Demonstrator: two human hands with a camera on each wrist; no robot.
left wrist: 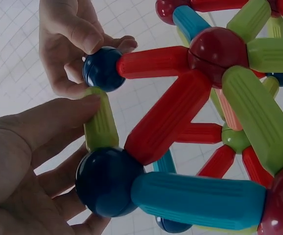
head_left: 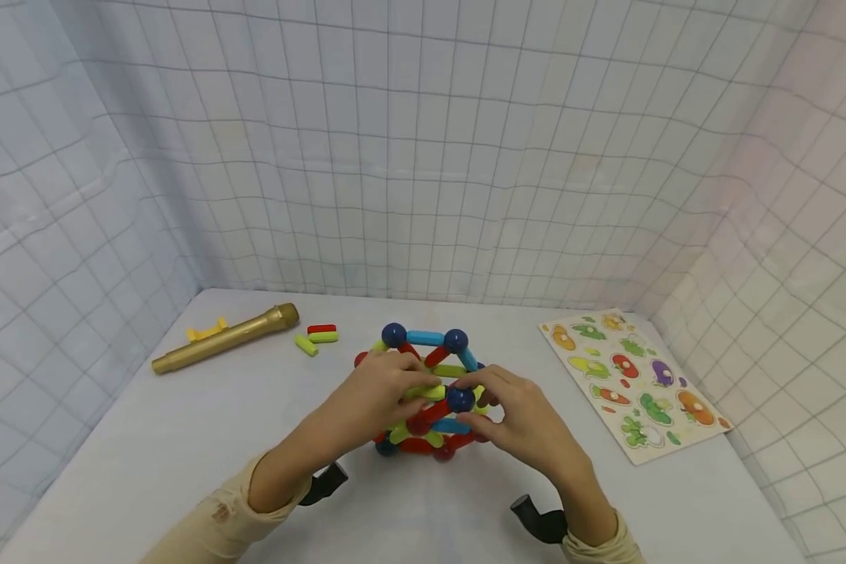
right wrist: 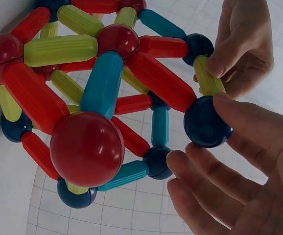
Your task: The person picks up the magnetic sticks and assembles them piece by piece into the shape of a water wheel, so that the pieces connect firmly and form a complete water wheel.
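Observation:
A ball-and-rod construction toy (head_left: 425, 338) stands on the white table between the hands, built of red, blue and yellow-green rods joined by balls. My left hand (head_left: 388, 385) pinches a yellow-green rod (left wrist: 101, 122) at its upper front. That rod spans two dark blue balls. Of these, my right hand (head_left: 518, 407) holds the right-hand dark blue ball (right wrist: 208, 121) between thumb and fingers. The other dark blue ball (left wrist: 109, 181) sits by the left fingers. Red rods run from both balls to a red ball (left wrist: 218, 55). The left hand hides part of the frame in the head view.
At the left lies a gold microphone-shaped stick (head_left: 229, 339) beside a small yellow piece (head_left: 207, 330). Loose rods, one red (head_left: 321, 329) and two yellow-green (head_left: 323, 338), lie behind the toy. A vegetable picture board (head_left: 634, 384) is at the right. Grid-patterned sheets (head_left: 423, 157) enclose the table.

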